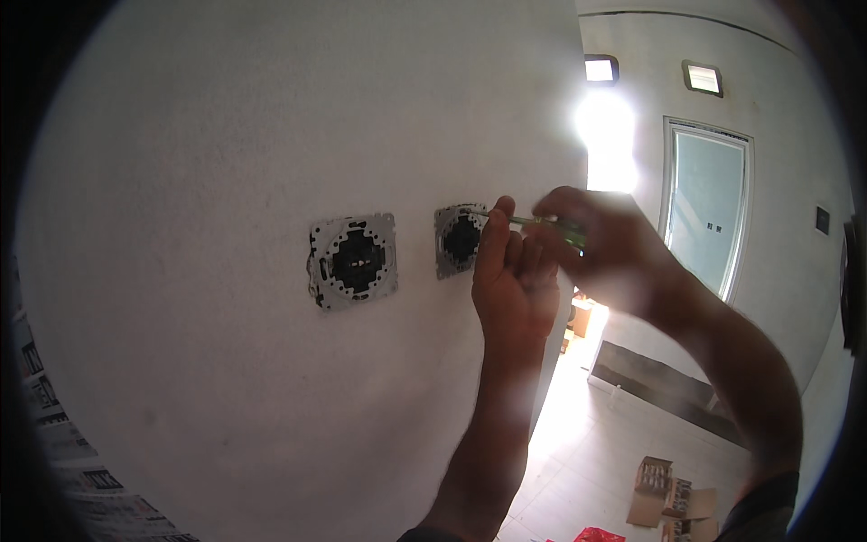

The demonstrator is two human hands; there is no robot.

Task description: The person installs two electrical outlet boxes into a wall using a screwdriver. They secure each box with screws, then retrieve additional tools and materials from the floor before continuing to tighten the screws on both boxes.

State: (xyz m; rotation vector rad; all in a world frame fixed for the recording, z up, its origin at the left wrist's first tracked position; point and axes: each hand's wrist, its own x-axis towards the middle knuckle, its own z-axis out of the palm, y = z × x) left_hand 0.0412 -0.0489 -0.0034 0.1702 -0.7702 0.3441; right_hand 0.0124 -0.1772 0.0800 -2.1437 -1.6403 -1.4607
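Observation:
Two uncovered wall sockets with metal mounting frames and black centres are set in the white wall. The nearer left socket [354, 262] has no hand on it. At the right socket [460, 238], a screwdriver [571, 232] with a green see-through handle points its thin shaft at the frame's upper right edge. My right hand [607, 246] is closed around the handle. My left hand [517, 280] is raised beside the socket, its thumb and fingertips closed about the shaft near the tip. Those fingers cover part of the socket's right side, and the screw itself cannot be made out.
The wall ends just right of my hands, with bright light from an opening beyond. Farther off stand a pale door [709, 203] and a tiled floor. Open cardboard boxes [652, 506] lie there near a red item [598, 535]. Printed sheets [90, 479] line the lower left.

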